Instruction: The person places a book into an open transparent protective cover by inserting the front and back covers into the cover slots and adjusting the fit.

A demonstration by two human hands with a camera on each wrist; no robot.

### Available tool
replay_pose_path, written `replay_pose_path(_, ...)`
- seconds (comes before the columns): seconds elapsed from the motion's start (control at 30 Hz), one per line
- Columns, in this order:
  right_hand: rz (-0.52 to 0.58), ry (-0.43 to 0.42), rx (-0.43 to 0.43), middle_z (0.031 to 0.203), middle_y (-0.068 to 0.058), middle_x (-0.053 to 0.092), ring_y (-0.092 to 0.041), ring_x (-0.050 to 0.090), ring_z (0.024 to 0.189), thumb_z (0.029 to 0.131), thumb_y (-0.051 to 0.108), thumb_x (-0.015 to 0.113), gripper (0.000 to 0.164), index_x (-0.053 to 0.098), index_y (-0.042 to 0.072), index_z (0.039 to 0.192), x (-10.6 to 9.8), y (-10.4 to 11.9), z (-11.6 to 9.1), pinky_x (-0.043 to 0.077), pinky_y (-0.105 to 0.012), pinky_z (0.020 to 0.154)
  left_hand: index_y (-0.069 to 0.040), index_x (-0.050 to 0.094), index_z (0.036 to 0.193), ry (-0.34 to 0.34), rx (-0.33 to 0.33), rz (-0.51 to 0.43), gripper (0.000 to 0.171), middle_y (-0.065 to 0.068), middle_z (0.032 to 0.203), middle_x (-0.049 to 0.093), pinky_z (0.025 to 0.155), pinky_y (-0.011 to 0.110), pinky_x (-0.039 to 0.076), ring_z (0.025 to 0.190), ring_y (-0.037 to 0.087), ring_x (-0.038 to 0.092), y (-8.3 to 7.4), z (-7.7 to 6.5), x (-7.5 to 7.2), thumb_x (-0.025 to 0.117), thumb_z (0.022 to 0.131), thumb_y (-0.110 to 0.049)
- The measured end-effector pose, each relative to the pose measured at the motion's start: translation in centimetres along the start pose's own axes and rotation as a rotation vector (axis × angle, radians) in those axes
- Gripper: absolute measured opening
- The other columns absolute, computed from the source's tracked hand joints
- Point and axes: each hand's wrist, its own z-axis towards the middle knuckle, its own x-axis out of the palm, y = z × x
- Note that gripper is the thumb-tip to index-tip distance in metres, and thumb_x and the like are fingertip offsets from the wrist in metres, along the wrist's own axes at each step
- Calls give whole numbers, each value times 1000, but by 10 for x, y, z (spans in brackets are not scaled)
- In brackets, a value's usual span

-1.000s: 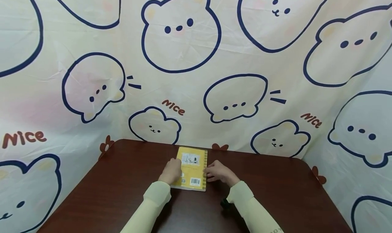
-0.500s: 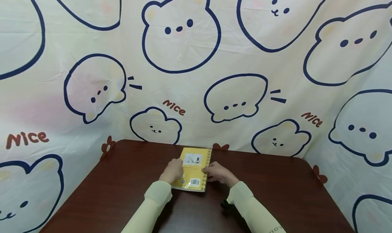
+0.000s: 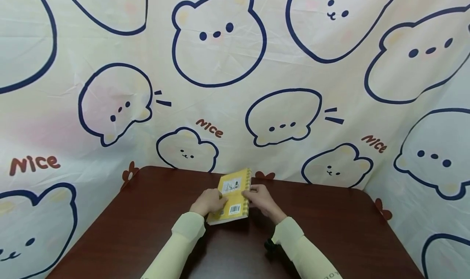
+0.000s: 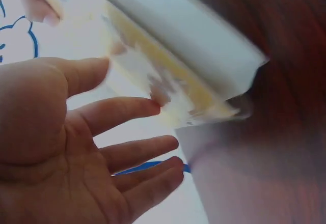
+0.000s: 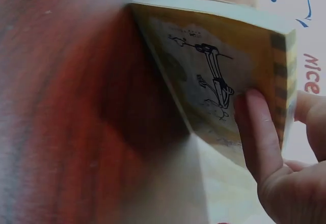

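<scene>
A yellow paperback book (image 3: 232, 199), with a barcode on its back cover and a checked spine, is tilted up off the brown table between both hands. Its spine side is pinched by my right hand (image 3: 262, 200); in the right wrist view a finger (image 5: 260, 127) lies flat against the cover with line drawings (image 5: 219, 76). At the book's left edge is my left hand (image 3: 208, 202). The left wrist view shows that hand (image 4: 66, 127) with its fingers spread and loosely straight, fingertips close to the blurred cover; contact cannot be told. White page edges (image 4: 198, 40) face that camera.
The dark brown table (image 3: 147, 213) spreads around the book. Behind it and at both sides hangs a pale cloth (image 3: 235, 103) with bear-like outlines. A dark item (image 3: 271, 245) sits by the right sleeve.
The book lay nearly flat, then shifted slightly right; now its spine side is raised and it leans toward the left. My left hand has loosened its fingers at the left edge.
</scene>
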Motion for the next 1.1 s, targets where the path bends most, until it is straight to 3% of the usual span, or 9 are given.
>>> replay_pose_path(0.13,-33,-8,-73,106,-17,76,-26,77,87,100,19,60,39,62,-4,132,0,11,-3,63,-42,71,-9,69,91,38,74,-89,51,4,74,64,56,30,54,62,16,64,-9,-3,-3,45,106,-51)
replay_pose_path(0.27,-152,-36,-212,91,-10,75,-14,70,70,102,23,61,31,69,3,125,3,24,-11,58,-31,62,-4,65,122,77,109,-256,75,8,89,67,69,40,59,75,19,68,-21,-7,-8,33,102,-68)
replay_pose_path(0.4,-302,-81,-378,84,-4,71,-9,62,66,100,21,62,20,75,9,111,12,42,-21,53,-26,59,-1,53,143,40,136,-395,90,16,107,69,82,48,59,89,24,71,-36,-12,-17,31,98,-76)
replay_pose_path(0.5,-418,-88,-472,92,-1,72,-9,68,78,97,16,65,17,76,11,109,20,58,-29,57,-25,67,0,56,140,20,154,-477,91,17,114,69,88,49,59,97,25,71,-46,-16,-23,34,96,-77)
replay_pose_path(0.57,-493,-88,-508,101,-1,73,-11,69,84,95,14,67,21,76,11,113,25,67,-34,58,-26,69,0,62,132,18,158,-530,87,16,108,71,87,47,60,93,23,72,-51,-18,-27,36,97,-75)
replay_pose_path(0.73,-570,-45,-474,130,-9,66,-22,67,113,97,21,68,32,72,6,126,31,80,-44,61,-29,80,0,69,122,17,152,-695,56,10,87,71,77,38,61,73,14,68,-51,-16,-28,40,107,-46)
replay_pose_path(0.8,-557,-1,-425,142,-9,60,-23,62,125,99,27,67,39,68,6,133,30,80,-45,60,-33,88,0,66,128,16,160,-775,47,11,93,73,74,34,60,74,13,69,-46,-13,-26,38,109,-33)
replay_pose_path(0.9,-505,25,-371,148,-9,56,-25,60,129,101,30,66,46,61,8,140,21,75,-45,56,-39,97,3,59,136,21,200,-859,45,19,105,73,73,34,60,81,18,73,-37,-9,-23,34,110,-24)
replay_pose_path(1.1,-468,-189,-339,140,-12,58,-32,60,125,97,14,69,43,61,9,139,-8,56,-44,53,-49,101,4,52,142,81,280,-955,47,22,120,69,82,33,60,98,23,74,-26,-1,-18,32,112,-26)
